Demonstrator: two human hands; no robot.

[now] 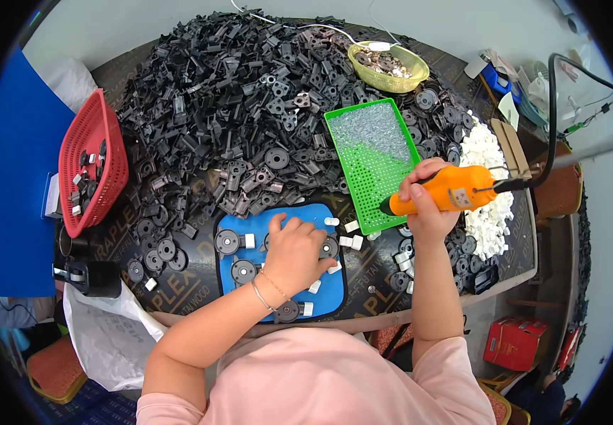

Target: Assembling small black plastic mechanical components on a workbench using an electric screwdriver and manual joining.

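Observation:
On a blue mat lie several black parts with round discs, such as the disc part at its left, fitted with white blocks. My left hand is palm down on the mat, thumb and forefinger bent around another black disc part. The palm hides what lies beneath it. My right hand grips an orange electric screwdriver, its dark nose pointing left over the lower end of a green perforated tray. Silvery screws fill that tray's far half.
Black plastic parts are heaped across the back. White blocks are piled at the right. A yellow basket stands at the back, a red basket at the left. A black cable trails from the screwdriver. A tape dispenser stands front left.

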